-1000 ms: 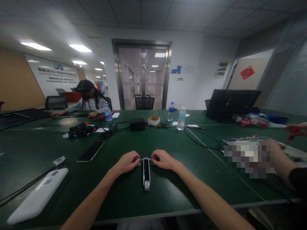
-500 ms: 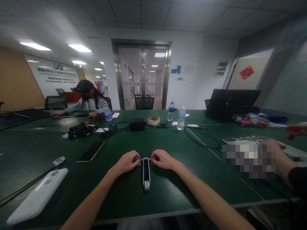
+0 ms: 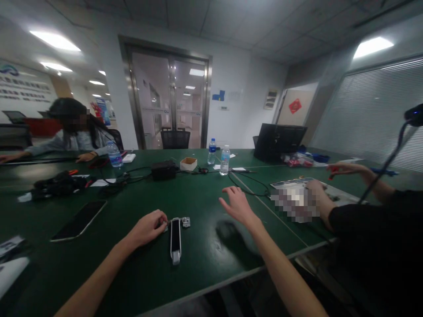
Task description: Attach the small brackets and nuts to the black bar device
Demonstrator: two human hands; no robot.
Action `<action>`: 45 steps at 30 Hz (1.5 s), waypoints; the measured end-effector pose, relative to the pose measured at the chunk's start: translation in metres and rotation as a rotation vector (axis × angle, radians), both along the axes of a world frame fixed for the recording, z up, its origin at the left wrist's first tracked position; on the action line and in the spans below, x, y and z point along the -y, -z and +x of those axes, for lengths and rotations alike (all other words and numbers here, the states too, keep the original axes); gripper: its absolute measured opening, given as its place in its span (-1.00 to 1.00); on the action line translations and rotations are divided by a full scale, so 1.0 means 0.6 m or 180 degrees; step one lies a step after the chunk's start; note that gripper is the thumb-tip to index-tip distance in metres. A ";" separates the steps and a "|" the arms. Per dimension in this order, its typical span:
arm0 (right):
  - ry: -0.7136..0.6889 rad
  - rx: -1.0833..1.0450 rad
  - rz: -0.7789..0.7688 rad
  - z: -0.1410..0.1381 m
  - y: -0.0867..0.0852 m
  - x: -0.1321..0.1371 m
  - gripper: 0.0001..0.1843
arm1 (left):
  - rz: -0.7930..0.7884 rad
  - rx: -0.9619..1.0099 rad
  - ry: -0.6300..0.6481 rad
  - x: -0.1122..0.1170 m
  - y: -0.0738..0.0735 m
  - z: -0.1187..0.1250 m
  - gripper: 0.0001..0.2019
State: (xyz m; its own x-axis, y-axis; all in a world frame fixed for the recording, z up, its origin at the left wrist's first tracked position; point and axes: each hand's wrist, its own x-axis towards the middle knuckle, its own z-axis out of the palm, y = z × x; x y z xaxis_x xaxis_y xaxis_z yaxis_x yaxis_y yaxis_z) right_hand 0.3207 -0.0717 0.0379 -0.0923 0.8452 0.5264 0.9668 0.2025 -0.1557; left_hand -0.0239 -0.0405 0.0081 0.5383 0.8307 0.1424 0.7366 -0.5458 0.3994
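A slim white-edged device with a long black face (image 3: 176, 237) lies on the green table in front of me. At its far end, a small silver metal fitting (image 3: 186, 222) sticks out to the right. My left hand (image 3: 149, 226) is closed at the far left end of the device, its fingertips pinching a matching small metal fitting that they mostly cover. Raised over the table to the right, my right hand (image 3: 238, 204) holds nothing; its fingers are apart and stretched forward.
A phone (image 3: 79, 221) lies to the left. Farther back are a black box (image 3: 164, 170) with cables, a small open carton (image 3: 188, 164) and water bottles (image 3: 224, 160). At right, a co-worker's hand (image 3: 317, 196) is over a board (image 3: 343, 192); another person sits far left.
My right hand has let go of the device's right end and moved away to the right, opening. My left hand stays at the left end. The view has turned right.
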 end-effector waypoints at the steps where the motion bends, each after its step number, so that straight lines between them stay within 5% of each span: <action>1: 0.0200 0.0046 0.0053 0.031 0.000 0.011 -0.68 | -0.0038 0.0022 -0.0018 -0.002 0.002 0.000 -0.75; 9: 0.1764 0.0421 -0.0198 0.264 0.017 0.093 -0.60 | -0.0154 0.0026 -0.0112 -0.013 0.014 0.003 -0.71; 19: 0.2120 0.0390 -0.0645 0.377 0.059 0.119 -0.32 | -0.0205 -0.0091 -0.0088 -0.016 0.010 0.001 -0.67; 31: 0.1922 -0.0196 -0.0242 0.398 0.097 0.193 -0.30 | -0.0294 -0.0041 -0.0097 -0.026 0.021 -0.001 -0.63; 45: 0.2014 -0.0368 -0.0244 0.386 0.102 0.198 -0.34 | -0.0232 0.0130 -0.0282 -0.013 0.013 0.011 -0.70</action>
